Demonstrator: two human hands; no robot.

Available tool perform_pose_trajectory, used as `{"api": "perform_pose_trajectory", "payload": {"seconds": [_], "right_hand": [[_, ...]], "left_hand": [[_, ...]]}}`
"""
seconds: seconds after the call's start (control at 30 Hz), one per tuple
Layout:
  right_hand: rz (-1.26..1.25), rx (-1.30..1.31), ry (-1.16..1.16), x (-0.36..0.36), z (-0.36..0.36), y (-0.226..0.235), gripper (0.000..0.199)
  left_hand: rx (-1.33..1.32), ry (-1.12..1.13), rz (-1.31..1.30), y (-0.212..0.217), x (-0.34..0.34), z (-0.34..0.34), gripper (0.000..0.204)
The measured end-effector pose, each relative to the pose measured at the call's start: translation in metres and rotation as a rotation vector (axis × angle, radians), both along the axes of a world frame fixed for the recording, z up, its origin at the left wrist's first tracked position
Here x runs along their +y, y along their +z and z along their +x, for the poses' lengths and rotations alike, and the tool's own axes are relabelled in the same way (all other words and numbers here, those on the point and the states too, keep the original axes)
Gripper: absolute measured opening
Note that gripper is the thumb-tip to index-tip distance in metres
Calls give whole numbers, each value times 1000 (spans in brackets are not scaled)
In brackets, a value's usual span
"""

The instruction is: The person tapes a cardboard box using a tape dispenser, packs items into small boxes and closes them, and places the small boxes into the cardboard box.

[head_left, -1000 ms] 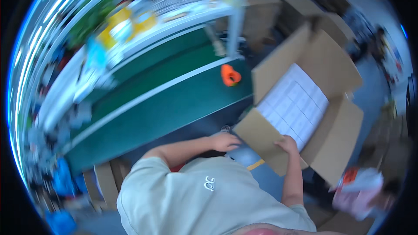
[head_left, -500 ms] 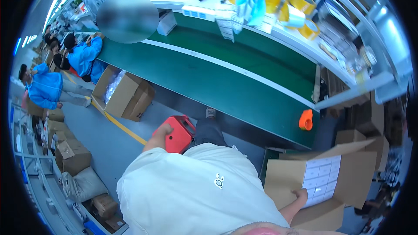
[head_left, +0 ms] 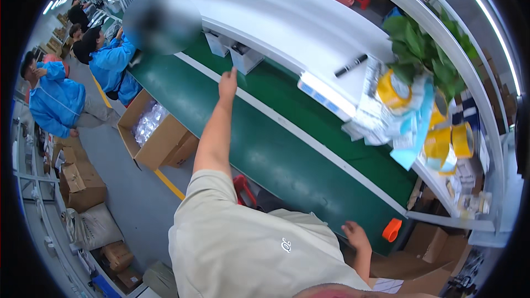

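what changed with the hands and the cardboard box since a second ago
Both hands let go of the box flaps. The left hand now stretches out over the green conveyor belt, empty. The right hand rests open at the belt's near edge beside the orange piece. The cardboard box sits low at the right, untouched. The belt and cluttered shelf stayed put.

Black marker (head_left: pixel 351 65) on white shelf (head_left: pixel 287 16); yellow tape rolls (head_left: pixel 441 140) beside green plant (head_left: pixel 419 38); open cardboard box (head_left: pixel 157 138) on floor.
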State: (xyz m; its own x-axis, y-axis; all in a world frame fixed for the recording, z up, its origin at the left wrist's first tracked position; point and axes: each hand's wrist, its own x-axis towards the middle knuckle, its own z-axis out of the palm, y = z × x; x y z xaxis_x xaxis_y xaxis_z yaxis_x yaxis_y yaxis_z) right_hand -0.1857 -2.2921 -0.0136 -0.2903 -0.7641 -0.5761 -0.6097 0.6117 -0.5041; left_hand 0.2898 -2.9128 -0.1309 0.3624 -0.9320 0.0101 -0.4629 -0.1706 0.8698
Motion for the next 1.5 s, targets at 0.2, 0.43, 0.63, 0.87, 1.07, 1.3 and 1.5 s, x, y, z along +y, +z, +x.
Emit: {"api": "perform_pose_trajectory", "payload": {"seconds": [0.2, 0.43, 0.63, 0.87, 1.07, 1.3, 1.5], "right_hand": [[276, -10, 17, -20, -2, -26, 52], [304, -15, -8, -48, -6, -20, 49], [219, 65, 271, -87, -36, -33, 49], [-233, -85, 351, -115, -55, -56, 67], [-680, -367, 453, -96, -68, -130, 77], [-688, -412, 516, -82, -68, -129, 70], [-671, -155, 689, -97, -69, -121, 59]], "left_hand": [[-251, -25, 156, -38, -175, 58, 58], [239, 35, 154, -37, -137, -38, 41], [-469, -380, -67, -13, 62, -37, 19], [302, -379, 368, 12, 337, -151, 31], [23, -556, 378, 5, 484, -217, 34], [-208, -427, 72, 29, 535, -249, 45], [-464, -704, -335, 6, 529, -254, 52]]}}
